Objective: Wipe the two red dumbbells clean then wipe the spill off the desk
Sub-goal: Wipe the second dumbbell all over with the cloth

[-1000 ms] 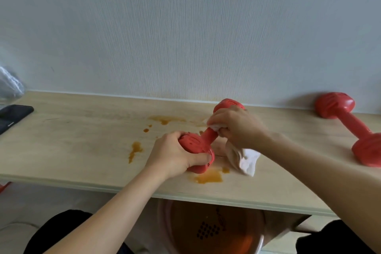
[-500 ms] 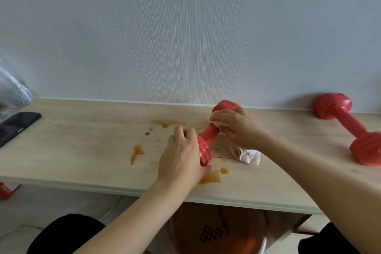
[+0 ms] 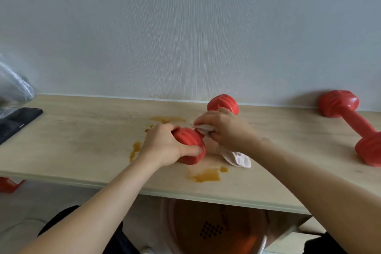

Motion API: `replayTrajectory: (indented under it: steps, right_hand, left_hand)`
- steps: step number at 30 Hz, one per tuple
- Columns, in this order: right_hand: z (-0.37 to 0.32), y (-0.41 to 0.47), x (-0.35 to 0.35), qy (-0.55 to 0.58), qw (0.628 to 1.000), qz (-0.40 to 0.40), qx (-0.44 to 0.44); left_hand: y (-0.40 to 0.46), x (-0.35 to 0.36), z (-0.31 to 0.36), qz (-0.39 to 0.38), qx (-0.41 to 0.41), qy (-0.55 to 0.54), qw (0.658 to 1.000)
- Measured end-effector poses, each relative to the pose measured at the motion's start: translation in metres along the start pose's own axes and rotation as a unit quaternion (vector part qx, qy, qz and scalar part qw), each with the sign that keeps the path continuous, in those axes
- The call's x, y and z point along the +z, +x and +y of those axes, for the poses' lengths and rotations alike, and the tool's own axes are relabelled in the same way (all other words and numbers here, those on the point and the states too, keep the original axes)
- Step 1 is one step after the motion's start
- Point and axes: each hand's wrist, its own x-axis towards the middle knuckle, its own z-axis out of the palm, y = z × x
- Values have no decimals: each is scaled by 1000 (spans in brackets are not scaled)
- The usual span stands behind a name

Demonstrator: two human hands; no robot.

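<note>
A red dumbbell (image 3: 190,142) lies at the middle of the light wooden desk (image 3: 82,140), its far head near the wall. My left hand (image 3: 165,145) grips its near head. My right hand (image 3: 224,130) holds a white cloth (image 3: 237,158) wrapped round the dumbbell's handle, which is hidden; the cloth's tail trails onto the desk. A second red dumbbell (image 3: 354,128) lies untouched at the far right. Orange spill patches sit near the front edge (image 3: 206,176), left of my hand (image 3: 135,149) and by the wall (image 3: 167,119).
A black phone (image 3: 17,121) and a clear plastic bag (image 3: 12,88) are at the desk's left end. An orange-brown bucket (image 3: 214,231) stands under the desk. A red object (image 3: 8,184) shows below the left front edge.
My left hand has turned the dumbbell's near head and gripped it again. My right hand has slid the cloth along the handle toward the near head.
</note>
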Motion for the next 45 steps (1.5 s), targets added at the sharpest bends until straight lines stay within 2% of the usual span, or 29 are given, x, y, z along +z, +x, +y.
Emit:
replayTrajectory:
  steps: [4, 9, 11, 14, 18, 21, 24, 31, 34, 38, 40, 45]
  right_hand:
    - [19, 11, -10, -26, 998, 17, 59]
    - [15, 15, -8, -43, 997, 10, 62]
    - [16, 16, -9, -44, 997, 2, 58]
    - [15, 16, -9, -55, 997, 9, 49]
    - [8, 17, -9, -60, 997, 2, 45]
    - [-18, 9, -8, -58, 997, -42, -24]
    - [-40, -5, -4, -108, 989, -77, -59]
    - [16, 7, -9, -138, 990, -19, -4]
    - [13, 12, -11, -138, 990, -18, -5]
    - [-19, 0, -8, -36, 996, -42, -63]
    - [-34, -7, -6, -45, 994, -69, -75]
    - [-2, 7, -6, -88, 996, -24, -25]
  left_hand:
    - [2, -3, -5, -40, -19, -65, 997]
    - [1, -4, -9, -58, -42, -113, 991]
    - [-1, 0, -4, -24, -21, -13, 999]
    - [-12, 13, 6, 34, 45, 156, 986]
    - [-13, 24, -1, 73, 68, 214, 972]
    - [-7, 15, -3, 58, 33, 168, 984]
    - [-10, 9, -3, 41, 9, 112, 993]
    - [-10, 4, -11, 4, -12, 35, 999]
    - [-10, -1, -10, -15, -22, -1, 1000]
    - [-5, -4, -15, -44, -53, -70, 995]
    - [-4, -4, -18, -50, -62, -88, 993]
    - [-6, -5, -17, -69, -71, -123, 987]
